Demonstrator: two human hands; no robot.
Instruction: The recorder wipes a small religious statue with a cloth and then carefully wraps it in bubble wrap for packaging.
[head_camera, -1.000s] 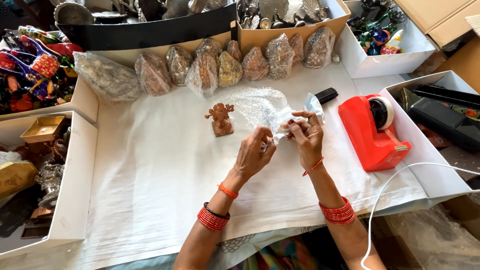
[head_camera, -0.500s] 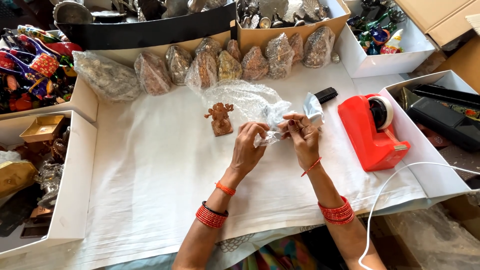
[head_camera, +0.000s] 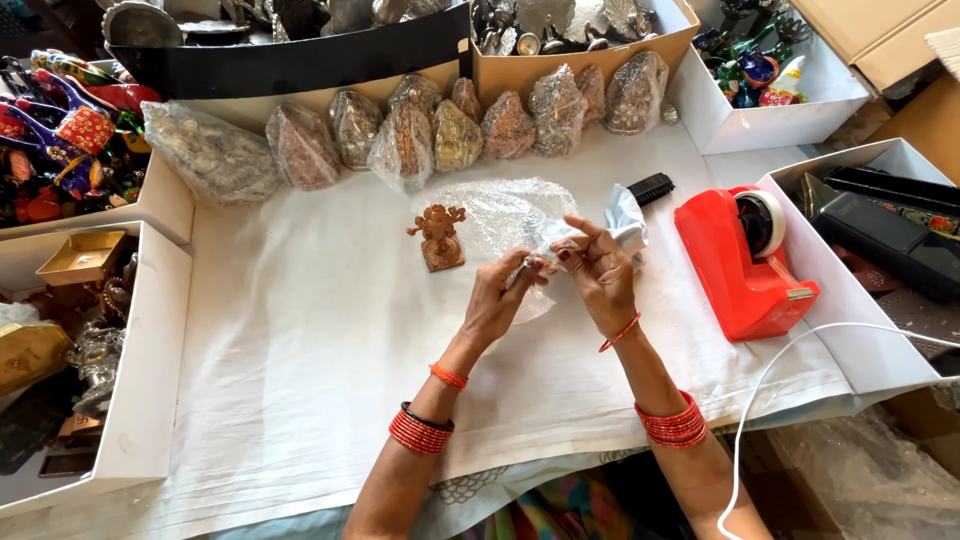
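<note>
One sheet of bubble wrap lies mid-bench, its near edge pinched in the grip of both the left hand and right hand. One copper figurine stands beside it; nine wrapped figurines line the back, one red tape dispenser right.

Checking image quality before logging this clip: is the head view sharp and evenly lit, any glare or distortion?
Head view: even, soft light, only faint shadows under both hands; left hand, right hand and small brown figurine are sharp; mild glare on the bubble wrap; wide-angle lens bends the box edges near the frame borders.
</note>
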